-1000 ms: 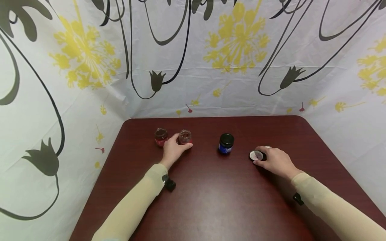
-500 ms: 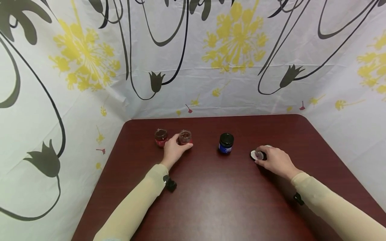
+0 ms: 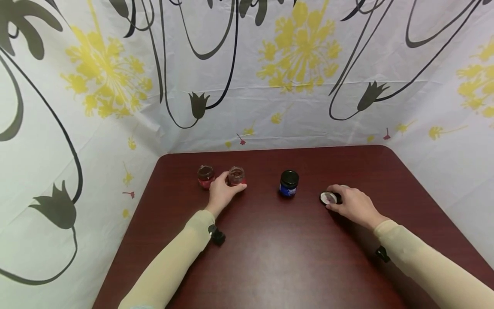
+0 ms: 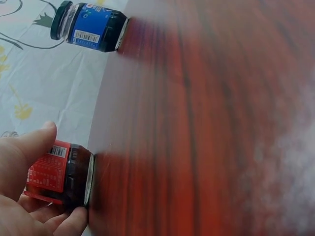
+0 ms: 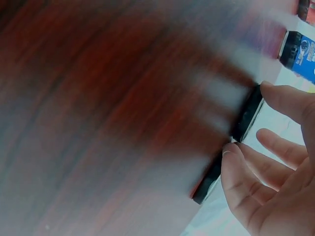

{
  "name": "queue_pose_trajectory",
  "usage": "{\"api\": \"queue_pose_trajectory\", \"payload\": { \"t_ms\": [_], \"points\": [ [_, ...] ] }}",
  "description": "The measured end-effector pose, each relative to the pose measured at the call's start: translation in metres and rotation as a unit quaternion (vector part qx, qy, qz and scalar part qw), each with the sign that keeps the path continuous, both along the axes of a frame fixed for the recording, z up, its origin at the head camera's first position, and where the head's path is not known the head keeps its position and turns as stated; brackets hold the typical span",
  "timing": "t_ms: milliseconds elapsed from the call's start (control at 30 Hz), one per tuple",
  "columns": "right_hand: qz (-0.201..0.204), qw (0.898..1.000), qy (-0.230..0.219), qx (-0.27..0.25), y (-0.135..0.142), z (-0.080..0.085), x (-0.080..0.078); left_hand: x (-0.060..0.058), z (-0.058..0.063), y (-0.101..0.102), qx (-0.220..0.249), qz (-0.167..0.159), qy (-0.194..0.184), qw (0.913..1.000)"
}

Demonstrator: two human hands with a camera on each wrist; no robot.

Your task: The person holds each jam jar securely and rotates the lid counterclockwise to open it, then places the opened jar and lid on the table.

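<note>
table (image 3: 278, 257) | left fingers (image 4: 37, 141) grip half-covered red jar (image 4: 49, 171) | right fingers (image 5: 285, 98) pinch lid (image 5: 247, 116), second lid (image 5: 207, 182) partly hidden

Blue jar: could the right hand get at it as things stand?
Probably yes. In the head view, nothing taller than the low lid shows between the right hand and the blue jar. The hand grips that lid, so it would likely need to let go first.

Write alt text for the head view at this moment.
A person's left hand grips a lidless red-labelled jar beside a second red jar, while the right hand pinches a black-rimmed lid, pale inside up, on a dark reddish table. Between the hands stands a lidded blue jar, with flower-patterned cloth behind the table.
</note>
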State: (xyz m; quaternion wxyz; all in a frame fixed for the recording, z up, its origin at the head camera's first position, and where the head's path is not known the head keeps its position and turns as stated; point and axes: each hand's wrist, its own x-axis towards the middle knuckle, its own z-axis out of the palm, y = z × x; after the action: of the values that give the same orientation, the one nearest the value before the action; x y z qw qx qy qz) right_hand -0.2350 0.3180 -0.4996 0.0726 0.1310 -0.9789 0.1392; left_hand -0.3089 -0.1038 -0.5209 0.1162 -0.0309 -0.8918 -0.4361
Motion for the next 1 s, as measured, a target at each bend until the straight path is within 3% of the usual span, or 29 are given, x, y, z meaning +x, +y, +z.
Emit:
{"api": "queue_pose_trajectory", "payload": {
  "t_ms": [333,800,1000],
  "points": [
    [-0.001,1.0,0.0,-0.016,-0.003,0.003,0.002,0.004,0.001,-0.002,0.006,-0.009,-0.004,0.9999],
    [0.0,1.0,0.002,-0.025,-0.008,0.01,0.003,0.015,0.005,-0.005,0.07,-0.014,-0.021,0.9972],
    [-0.002,1.0,-0.002,-0.029,-0.008,0.012,0.006,0.022,0.008,-0.006,0.073,-0.008,-0.016,0.9972]
  ]
}}
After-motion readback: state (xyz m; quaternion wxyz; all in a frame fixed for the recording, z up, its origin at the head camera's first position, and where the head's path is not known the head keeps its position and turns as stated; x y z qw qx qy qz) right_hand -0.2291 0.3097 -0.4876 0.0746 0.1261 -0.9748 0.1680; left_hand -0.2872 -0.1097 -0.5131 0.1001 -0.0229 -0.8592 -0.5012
